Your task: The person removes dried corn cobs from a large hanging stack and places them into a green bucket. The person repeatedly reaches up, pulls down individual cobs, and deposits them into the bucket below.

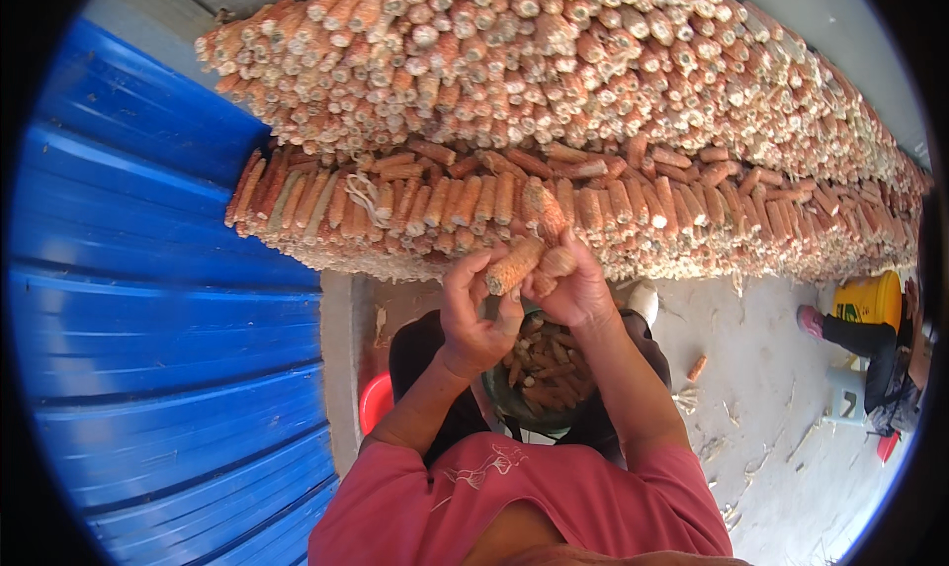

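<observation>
My left hand [478, 310] grips a bare corn cob [514, 266] between its thumb and fingers, tilted with its cut end towards me. In my right hand [582, 288] are several more cobs; one reddish cob [546, 210] points up and away, and shorter ends [557, 263] show by the fingers. Both hands meet over the near edge of a long stack of corn cobs [445, 199], and the held cobs touch or nearly touch. Below my hands, between my knees, a dark round container [495, 394] holds many loose cobs [552, 373].
A taller cob pile [534, 69] rises behind the near row. Blue corrugated metal sheeting [163, 329] stands at left, beside a red basin [376, 403]. At right, another person's leg [856, 336] is near a yellow bucket [864, 299] and light stool [845, 395]. One cob [697, 367] and husk scraps lie on the floor.
</observation>
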`<state>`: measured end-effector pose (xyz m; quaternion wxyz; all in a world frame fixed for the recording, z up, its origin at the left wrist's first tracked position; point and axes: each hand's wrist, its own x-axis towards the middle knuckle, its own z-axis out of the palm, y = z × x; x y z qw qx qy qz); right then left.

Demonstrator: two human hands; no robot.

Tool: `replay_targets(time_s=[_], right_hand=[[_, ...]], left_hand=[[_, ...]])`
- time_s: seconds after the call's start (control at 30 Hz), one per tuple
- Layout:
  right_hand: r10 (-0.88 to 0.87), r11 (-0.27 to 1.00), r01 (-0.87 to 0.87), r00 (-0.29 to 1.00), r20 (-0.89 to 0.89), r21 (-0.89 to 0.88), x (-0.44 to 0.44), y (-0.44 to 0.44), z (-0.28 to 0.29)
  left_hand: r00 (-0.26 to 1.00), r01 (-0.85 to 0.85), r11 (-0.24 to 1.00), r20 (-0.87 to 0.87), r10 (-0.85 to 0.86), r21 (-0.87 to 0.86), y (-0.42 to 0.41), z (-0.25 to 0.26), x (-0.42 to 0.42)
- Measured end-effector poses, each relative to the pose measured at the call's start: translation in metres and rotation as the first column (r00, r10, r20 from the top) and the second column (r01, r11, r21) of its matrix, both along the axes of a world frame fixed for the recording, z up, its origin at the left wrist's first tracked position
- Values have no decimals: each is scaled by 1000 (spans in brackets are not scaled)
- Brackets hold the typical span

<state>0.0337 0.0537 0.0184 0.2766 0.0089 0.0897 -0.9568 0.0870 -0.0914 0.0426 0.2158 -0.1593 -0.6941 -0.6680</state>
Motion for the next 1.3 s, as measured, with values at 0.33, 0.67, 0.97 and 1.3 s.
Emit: replay_targets(time_s=[0.33,0.67,0.97,1.3], right_hand=[[19,997,-9,993,121,-78,0,2,-22],[-19,998,17,999,29,60,-1,1,-15],[1,991,0,1000,-7,131,-2,-3,-14],[-1,988,3,1000,-15,154,-1,-8,-12]], left_hand=[[885,-466,758,-252,392,-457,-83,13,-24],[607,-543,26,-370,703,-840,-219,-41,-89],[649,-478,29,-331,685,-878,-221,-79,-92],[535,-479,62,-236,811,-875,-242,-86,-114]])
